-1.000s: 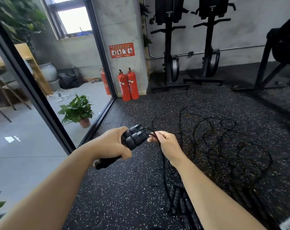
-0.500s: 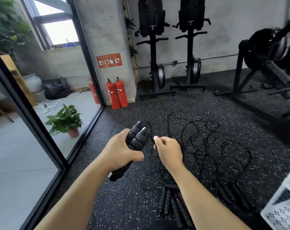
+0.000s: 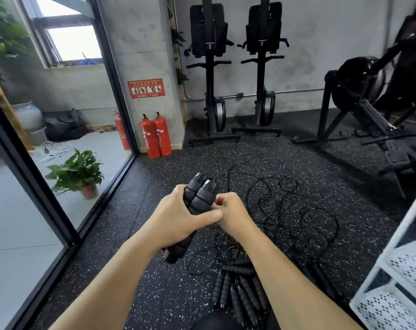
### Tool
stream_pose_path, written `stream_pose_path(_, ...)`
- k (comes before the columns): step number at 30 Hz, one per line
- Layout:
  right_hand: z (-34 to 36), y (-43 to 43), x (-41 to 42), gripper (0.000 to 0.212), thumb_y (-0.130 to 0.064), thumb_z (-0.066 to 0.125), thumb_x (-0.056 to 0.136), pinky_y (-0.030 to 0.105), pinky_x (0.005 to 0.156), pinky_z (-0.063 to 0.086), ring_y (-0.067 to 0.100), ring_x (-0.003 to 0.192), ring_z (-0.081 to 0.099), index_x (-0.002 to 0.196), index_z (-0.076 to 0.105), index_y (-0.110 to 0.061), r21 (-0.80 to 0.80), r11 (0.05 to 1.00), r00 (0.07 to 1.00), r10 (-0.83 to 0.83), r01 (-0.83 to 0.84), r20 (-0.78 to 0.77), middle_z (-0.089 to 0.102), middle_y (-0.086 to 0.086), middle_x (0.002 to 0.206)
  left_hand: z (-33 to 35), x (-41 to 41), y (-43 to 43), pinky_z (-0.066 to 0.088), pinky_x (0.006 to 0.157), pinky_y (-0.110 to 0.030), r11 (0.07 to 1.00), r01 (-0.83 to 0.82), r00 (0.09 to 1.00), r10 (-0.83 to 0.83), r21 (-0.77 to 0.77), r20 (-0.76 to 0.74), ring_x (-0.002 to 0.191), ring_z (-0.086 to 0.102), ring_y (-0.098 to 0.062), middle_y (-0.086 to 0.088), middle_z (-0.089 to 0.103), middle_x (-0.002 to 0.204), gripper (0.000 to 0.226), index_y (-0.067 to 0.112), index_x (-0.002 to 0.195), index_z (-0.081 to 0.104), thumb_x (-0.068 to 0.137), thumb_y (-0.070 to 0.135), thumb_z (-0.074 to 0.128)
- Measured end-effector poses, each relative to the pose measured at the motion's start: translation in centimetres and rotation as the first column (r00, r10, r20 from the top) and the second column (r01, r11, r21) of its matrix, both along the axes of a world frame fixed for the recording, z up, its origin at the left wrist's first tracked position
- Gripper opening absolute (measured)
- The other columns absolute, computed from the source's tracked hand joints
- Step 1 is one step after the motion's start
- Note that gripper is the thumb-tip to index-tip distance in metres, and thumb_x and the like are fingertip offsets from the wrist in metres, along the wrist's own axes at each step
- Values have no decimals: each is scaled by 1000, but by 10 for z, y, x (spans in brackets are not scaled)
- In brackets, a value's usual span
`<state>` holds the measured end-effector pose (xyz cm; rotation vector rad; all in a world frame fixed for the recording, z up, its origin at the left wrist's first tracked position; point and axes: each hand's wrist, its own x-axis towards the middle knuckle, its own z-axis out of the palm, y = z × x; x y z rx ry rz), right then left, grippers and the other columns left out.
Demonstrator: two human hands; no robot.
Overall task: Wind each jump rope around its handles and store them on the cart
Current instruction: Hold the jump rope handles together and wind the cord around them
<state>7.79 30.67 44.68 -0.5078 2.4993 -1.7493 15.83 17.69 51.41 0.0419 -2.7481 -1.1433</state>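
Head view: the left hand point(image 3: 178, 217) grasps a pair of black jump rope handles point(image 3: 201, 195), thumb laid across them, their tips tilted up and away. Against their right side the right hand point(image 3: 233, 213) is clenched; whether it pinches cord I cannot tell. Far beyond the hands a red sign point(image 3: 146, 88) carries unreadable writing. Both forearms reach forward and converge. Beyond the right hand loose ropes point(image 3: 297, 210) lie on the floor, with the white cart point(image 3: 396, 239) farther right.

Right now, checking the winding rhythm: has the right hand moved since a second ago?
Yes. The right hand has closed leftward onto the held handles, meeting the left hand; it stays roughly above the spare handles on the floor.
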Motion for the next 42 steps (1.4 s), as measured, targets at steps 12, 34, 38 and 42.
stream_pose_path(12, 17, 0, -3, 19, -35, 60, 71, 43, 60, 42, 15, 59, 50, 60, 70, -24, 53, 992, 993, 113, -114, 23, 64, -1, 58, 5, -2, -6, 44, 54, -26, 927, -33, 992, -16, 375, 128, 56, 54, -14, 0, 62, 67, 39, 5, 96, 66, 70, 23, 89)
stream_pose_path(34, 51, 8, 13, 25, -40, 56, 76, 34, 56, 37, 13, 50, 43, 57, 64, -26, 220, 971, 987, 117, -90, -110, 52, -9, 47, 23, 1, -9, 40, 60, -31, 875, -119, 949, -39, 468, 314, 72, 47, -23, -13, 52, 80, 44, 2, 106, 62, 68, 6, 84)
stream_pose_path(38, 70, 17, 25, 45, -46, 52, 93, 31, 56, 41, 17, 52, 51, 65, 63, -13, 448, 892, 960, 78, 54, -271, 57, -2, 53, 27, -4, -13, 48, 60, -31, 925, -194, 966, 123, 327, 226, 64, 55, -23, -11, 61, 76, 42, 5, 97, 60, 64, 9, 85)
stream_pose_path(42, 75, 29, 30, 53, -47, 45, 96, 30, 64, 50, 22, 61, 61, 64, 62, -9, 475, 839, 900, -39, 266, -435, 66, 3, 63, 28, -11, -30, 57, 74, -39, 958, -264, 957, 246, 110, 152, 67, 64, -24, -5, 67, 75, 44, 9, 86, 61, 54, 21, 89)
